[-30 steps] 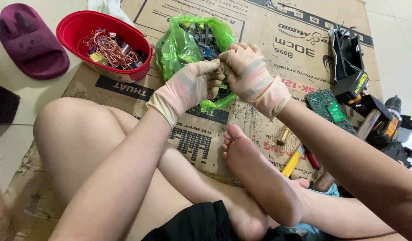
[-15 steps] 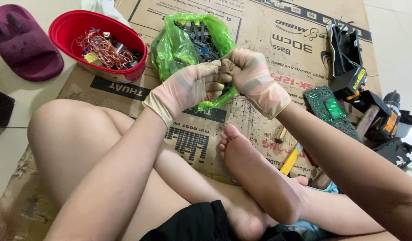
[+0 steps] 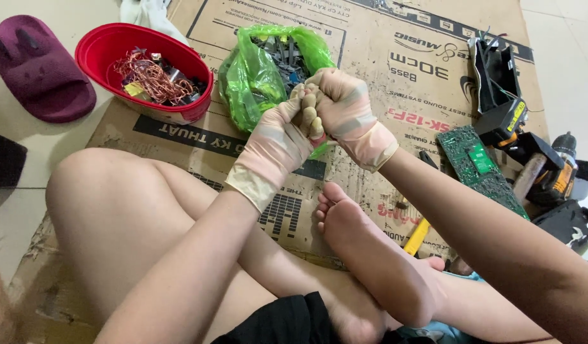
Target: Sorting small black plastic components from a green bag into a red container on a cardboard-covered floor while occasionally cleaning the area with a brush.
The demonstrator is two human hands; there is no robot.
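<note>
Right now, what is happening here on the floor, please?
A person sits on flattened cardboard and wears thin gloves. The left hand and right hand are pressed together, each in a closed grip on something small and hidden, just before a green plastic bag of dark parts. A red bowl of copper wire stands nearby, a green circuit board to the right.

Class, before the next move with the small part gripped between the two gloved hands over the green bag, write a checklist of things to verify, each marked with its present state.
1. Both hands gloved: left hand and right hand, ok.
2. Hands closed together on a small part: ok; the part itself is hidden, cannot tell.
3. Green bag open beneath the hands: ok.
4. Red bowl of copper wire within sight: ok.
5. Bare foot close under the hands: not ok.
</note>
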